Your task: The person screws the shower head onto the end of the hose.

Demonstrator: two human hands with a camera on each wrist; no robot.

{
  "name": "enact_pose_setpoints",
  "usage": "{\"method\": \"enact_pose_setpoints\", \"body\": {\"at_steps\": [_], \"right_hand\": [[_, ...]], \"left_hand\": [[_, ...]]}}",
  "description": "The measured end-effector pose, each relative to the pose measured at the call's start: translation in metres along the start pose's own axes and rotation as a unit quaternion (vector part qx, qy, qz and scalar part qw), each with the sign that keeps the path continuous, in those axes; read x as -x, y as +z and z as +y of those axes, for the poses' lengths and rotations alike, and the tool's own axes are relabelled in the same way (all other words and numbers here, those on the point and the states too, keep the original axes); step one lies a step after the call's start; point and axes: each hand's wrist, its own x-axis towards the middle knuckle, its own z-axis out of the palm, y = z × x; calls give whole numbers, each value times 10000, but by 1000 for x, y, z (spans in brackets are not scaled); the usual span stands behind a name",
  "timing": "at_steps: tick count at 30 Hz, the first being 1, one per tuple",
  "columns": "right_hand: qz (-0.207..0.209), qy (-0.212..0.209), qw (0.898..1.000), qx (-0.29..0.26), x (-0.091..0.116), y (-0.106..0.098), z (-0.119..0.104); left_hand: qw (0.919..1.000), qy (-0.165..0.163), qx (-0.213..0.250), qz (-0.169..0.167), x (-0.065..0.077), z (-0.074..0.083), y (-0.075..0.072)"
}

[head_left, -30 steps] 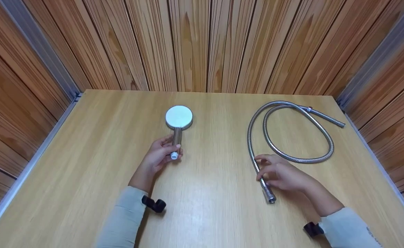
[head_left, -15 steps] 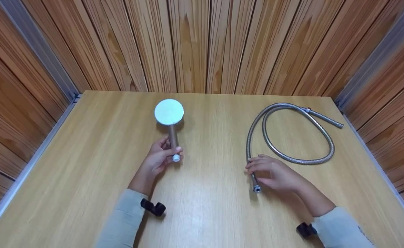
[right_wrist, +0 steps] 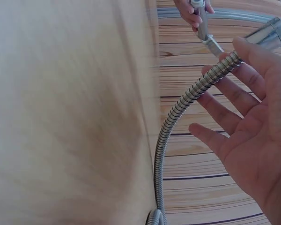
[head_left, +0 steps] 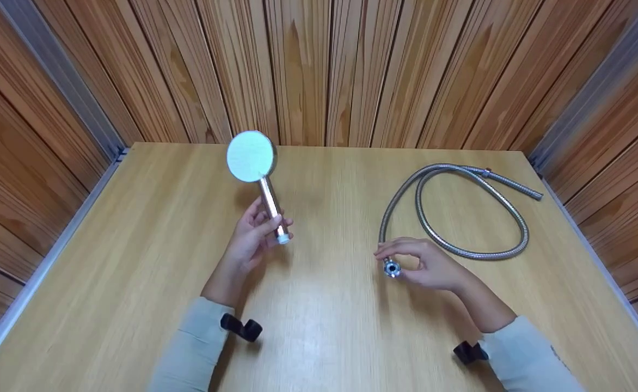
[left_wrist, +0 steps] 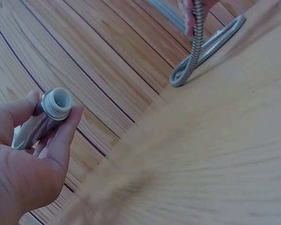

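Note:
My left hand (head_left: 251, 239) grips the handle of a shower head (head_left: 250, 156) with a round pale face, tilted up above the table. The handle's white threaded end (left_wrist: 61, 101) points out past my thumb and fingers in the left wrist view. On the right, my right hand (head_left: 425, 264) pinches a metal shower hose (head_left: 387, 215) close to its end, between thumb and fingers. The hose's chrome end fitting (head_left: 392, 268) faces the head camera, its opening visible. Ribbed hose hangs down from my fingers in the right wrist view, and the fitting (right_wrist: 271, 35) sticks out beyond the thumb.
The rest of the hose lies looped on the wooden table (head_left: 319, 326), its far end (head_left: 531, 193) near the right edge. Wood-panelled walls (head_left: 302, 71) rise behind the table and at both sides.
The left hand has raised the shower head and tilted it leftward, its face turned toward the camera. The right hand has lifted the hose end and moved it left, so its opening shows.

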Motion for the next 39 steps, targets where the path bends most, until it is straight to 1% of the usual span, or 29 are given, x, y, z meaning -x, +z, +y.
{"method": "enact_pose_setpoints", "body": {"at_steps": [2, 5, 7, 9, 11, 13, 15, 16, 18, 20, 22, 26, 28, 30, 32, 34, 39], "right_hand": [[37, -29, 10000, -19, -2, 1, -6], [91, -20, 9999, -86, -6, -2, -24], [163, -1, 9997, -157, -9, -4, -36], [313, -122, 9993, -185, -11, -4, -43], [448, -333, 9978, -370, -14, -2, -43], [561, -527, 9956, -535, -17, 0, -43], [620, -680, 9929, -755, -19, 1, -43], [619, -694, 9918, -877, -20, 1, -43], [625, -709, 9909, -960, -23, 2, -44], [609, -649, 9905, -1048, -25, 3, -44], [602, -586, 9904, -1097, -27, 5, -44], [648, -383, 9893, -1248, -30, 11, -37], [658, -292, 9869, -1441, -31, 15, -31], [679, -237, 9857, -1522, -34, 18, -27], [708, -213, 9854, -1533, -36, 20, -26], [761, -221, 9868, -1414, -39, 21, -27], [753, -107, 9888, -1286, -45, 21, -32]], "left_hand": [[9999, 122, 92, -63, 1, 2, 2], [9996, 224, 149, -94, 3, 5, 6], [9996, 263, 117, -60, 4, 7, 9], [9995, 302, 60, -18, 6, 10, 13], [9994, 359, 11, 18, 8, 12, 17], [9990, 454, -11, -47, 10, 14, 22], [9982, 564, 21, -196, 12, 15, 27], [9976, 629, 58, -298, 14, 15, 30], [9958, 757, 135, -495, 16, 16, 36], [9937, 904, 173, -632, 17, 17, 42], [9920, 1047, 171, -682, 19, 18, 47], [9897, 1255, 57, -687, 22, 21, 57], [9888, 1333, -33, -673, 23, 23, 62], [9877, 1411, -147, -657, 25, 25, 67], [9871, 1460, -237, -614, 26, 27, 72], [9865, 1500, -299, -583, 26, 29, 76], [9856, 1583, -286, -519, 24, 35, 83]]}}
